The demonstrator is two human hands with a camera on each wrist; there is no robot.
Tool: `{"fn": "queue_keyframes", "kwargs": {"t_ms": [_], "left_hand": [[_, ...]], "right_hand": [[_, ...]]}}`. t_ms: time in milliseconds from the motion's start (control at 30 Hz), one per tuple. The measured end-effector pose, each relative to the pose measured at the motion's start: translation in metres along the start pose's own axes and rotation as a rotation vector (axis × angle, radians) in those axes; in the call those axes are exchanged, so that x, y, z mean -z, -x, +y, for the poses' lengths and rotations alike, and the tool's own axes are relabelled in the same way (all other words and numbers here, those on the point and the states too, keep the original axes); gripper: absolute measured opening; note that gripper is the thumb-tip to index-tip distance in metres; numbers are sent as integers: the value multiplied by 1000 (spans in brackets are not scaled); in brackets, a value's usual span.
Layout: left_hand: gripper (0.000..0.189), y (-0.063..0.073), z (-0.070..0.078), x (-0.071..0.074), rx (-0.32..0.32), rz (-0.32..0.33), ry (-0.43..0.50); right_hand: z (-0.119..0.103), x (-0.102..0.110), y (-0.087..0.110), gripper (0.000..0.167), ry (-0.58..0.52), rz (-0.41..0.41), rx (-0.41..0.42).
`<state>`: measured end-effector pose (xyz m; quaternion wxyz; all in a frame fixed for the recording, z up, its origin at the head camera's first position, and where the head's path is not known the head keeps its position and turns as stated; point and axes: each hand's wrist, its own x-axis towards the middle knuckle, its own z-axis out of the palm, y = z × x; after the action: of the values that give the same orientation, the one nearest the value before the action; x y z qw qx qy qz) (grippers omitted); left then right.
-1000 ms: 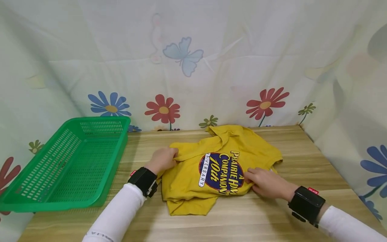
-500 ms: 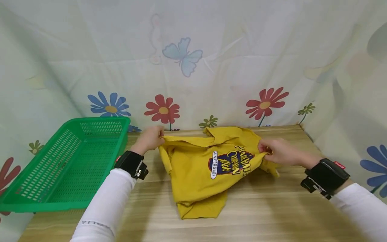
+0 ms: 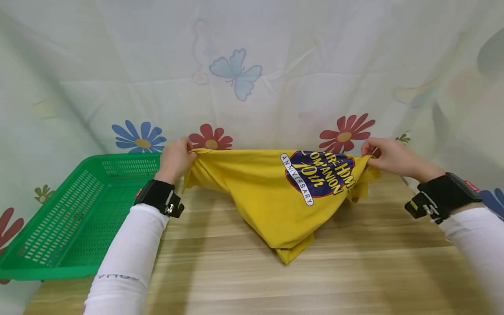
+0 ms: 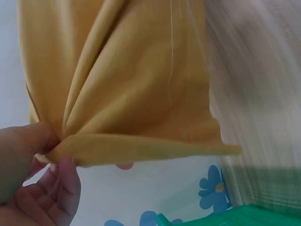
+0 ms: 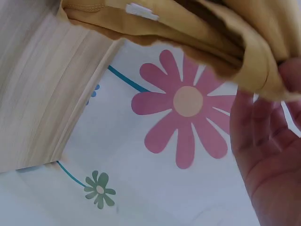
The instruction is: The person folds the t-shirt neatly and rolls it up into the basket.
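Note:
A yellow T-shirt [image 3: 260, 192] with a dark blue printed badge hangs stretched between both hands, its top edge nearly straight. My left hand [image 3: 176, 159] pinches the shirt's left end; in the left wrist view, the thumb and fingers of the left hand [image 4: 40, 169] gather the cloth into folds. At the other end, my right hand [image 3: 393, 158] pinches the cloth beside the badge. The right wrist view has the right hand [image 5: 270, 141] at the frame's edge, with an opening of the shirt [image 5: 188, 33] and a white label near it. The lower tip of the shirt hangs low over the table.
A green plastic basket [image 3: 55, 272] with slotted sides stands at the left, partly behind the left forearm. Below the shirt lies the wood-grain table [image 3: 244, 288]. A white curtain [image 3: 299, 105] printed with flowers and a butterfly closes off the back and sides.
Both hands have risen and moved apart, lifting the T-shirt from the table and pulling its top edge taut. Its lower part has drawn into a hanging point. The basket has stayed put.

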<state>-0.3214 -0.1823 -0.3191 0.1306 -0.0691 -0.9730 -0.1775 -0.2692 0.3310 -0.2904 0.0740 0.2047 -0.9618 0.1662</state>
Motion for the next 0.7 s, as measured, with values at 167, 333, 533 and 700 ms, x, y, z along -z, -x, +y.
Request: {"fn": "queue_keyframes", "kwargs": {"t_ms": [167,333,533,700], "left_hand": [[20,-7,12,-12,15,32,35],[38,1,23,-28,-3,-56,6],[38,17,35,-40,-95,-130,-43],[38,46,58,-49,-209,-165,-84]], "right_hand": [[7,-17,-13,16,39,44,-33],[13,-39,-12,27,61,81,-32],[15,-54,-5,30,80,78,2],[20,-63,5,32,77,70,-3]]}}
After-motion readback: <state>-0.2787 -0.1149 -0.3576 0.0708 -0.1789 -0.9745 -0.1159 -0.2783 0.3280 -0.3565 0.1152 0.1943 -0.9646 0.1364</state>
